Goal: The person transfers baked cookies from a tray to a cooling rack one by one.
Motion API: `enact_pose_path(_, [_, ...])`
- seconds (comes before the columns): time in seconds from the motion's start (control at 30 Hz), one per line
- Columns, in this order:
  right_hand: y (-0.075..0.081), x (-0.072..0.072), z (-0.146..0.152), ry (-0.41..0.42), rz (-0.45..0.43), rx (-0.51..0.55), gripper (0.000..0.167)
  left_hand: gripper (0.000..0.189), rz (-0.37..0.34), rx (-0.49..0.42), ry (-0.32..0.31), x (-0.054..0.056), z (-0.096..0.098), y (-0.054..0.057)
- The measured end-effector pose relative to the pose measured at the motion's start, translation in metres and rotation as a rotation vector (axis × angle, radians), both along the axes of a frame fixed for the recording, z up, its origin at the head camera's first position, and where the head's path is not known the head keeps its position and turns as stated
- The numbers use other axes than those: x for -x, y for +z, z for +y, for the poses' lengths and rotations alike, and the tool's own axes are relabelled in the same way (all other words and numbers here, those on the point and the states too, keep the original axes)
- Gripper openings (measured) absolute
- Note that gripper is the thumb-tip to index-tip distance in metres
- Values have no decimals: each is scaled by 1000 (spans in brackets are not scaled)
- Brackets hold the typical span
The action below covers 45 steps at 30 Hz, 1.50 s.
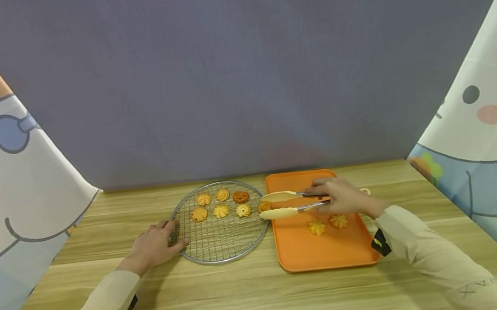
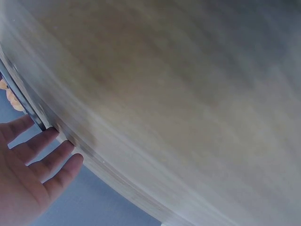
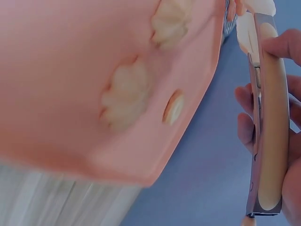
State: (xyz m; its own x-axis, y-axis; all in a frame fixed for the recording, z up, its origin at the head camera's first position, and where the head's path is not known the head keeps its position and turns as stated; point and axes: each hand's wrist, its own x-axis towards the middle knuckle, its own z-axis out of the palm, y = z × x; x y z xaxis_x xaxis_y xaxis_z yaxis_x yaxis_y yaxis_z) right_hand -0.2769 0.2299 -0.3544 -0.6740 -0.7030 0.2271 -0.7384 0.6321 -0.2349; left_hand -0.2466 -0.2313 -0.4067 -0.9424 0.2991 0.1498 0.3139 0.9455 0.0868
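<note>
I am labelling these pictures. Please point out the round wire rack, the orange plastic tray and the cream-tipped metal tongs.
round wire rack [image 1: 216,245], head view, bare front mesh
orange plastic tray [image 1: 314,253], head view, bare front floor
cream-tipped metal tongs [image 1: 283,212], head view, lower arm

Faint letters on the right sleeve cuff [image 1: 477,287], too blurred to read, no other text
</note>
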Motion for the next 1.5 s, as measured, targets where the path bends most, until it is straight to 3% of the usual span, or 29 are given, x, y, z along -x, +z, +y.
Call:
enact_pose_path(0.7, [-7, 4, -88, 110, 10, -40, 46, 62, -1, 9, 9, -1, 0, 2])
enact_pose_path(1.13, [-6, 3, -130, 112, -17, -86, 50, 60, 9, 25, -2, -3, 2, 4])
enact_pose_path(1.5, [-11, 12, -149, 93, -34, -100, 53, 63, 3, 45, -2, -1, 0, 3])
